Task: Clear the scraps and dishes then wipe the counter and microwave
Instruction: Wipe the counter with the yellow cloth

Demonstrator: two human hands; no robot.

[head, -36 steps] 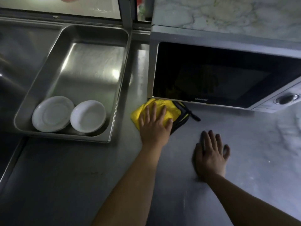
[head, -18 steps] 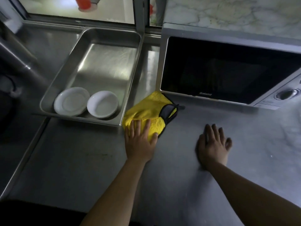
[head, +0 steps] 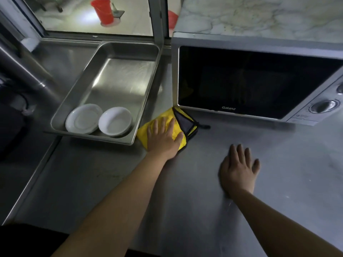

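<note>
My left hand presses flat, fingers straight, on a yellow cloth with a grey, black-edged corner. The cloth lies on the steel counter between the tray and the microwave's front left corner. My right hand rests flat on the bare counter, fingers spread, to the right of the cloth. The silver microwave with its dark door shut stands at the back right. Two white dishes, a plate and a bowl, lie side by side at the near end of a steel tray.
A window behind the counter shows a red bucket outside. A steel pipe slants across at the far left. The counter's left edge drops off to a dark area. Marbled wall rises above the microwave.
My left hand slid the cloth from under the microwave's corner toward me and the tray, then a little back toward the microwave. My right hand stayed flat in place.
</note>
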